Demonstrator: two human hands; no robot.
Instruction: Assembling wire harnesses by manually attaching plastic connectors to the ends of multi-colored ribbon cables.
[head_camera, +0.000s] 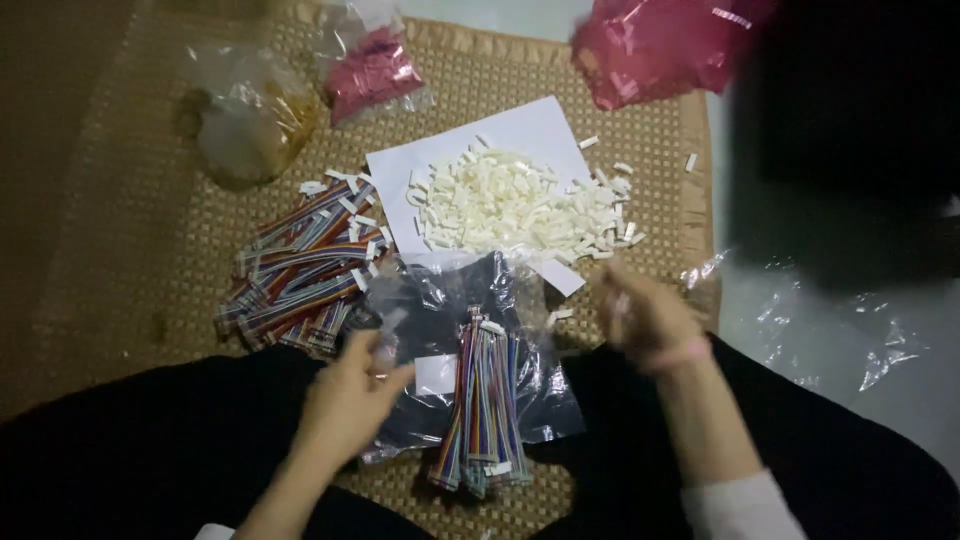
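I am sitting on a woven straw mat (120, 200), looking down at my two hands above my dark-clothed legs. The landmark is a sheet of white paper (530, 130) lying near the middle of the mat, heaped with small cream-white plastic connector pieces (510, 205).

Just below that paper lies a clear plastic bag (450, 300), crinkled and shiny, and on it rests a bundle of rainbow-coloured ribbon cables (485, 400), lying lengthwise toward me with white plugs on their ends.

My left hand (355, 390) hovers below and to the left of the paper, at the left edge of the clear bag, fingers loosely curled; it is blurred, so I cannot tell whether it grips anything. My right hand (645, 315) is below the paper's right corner, just right of the bag, with a pink band at the wrist. Its fingers are bunched, but blur hides whether they pinch a piece.

Left of the paper sits a larger pile of the same striped cables (295, 270), fanned across the mat. Above and left of the paper are two clear bags, one of pink pieces (375, 70) and one yellowish (250, 115). Above and right of it is a big pink bag (655, 45).
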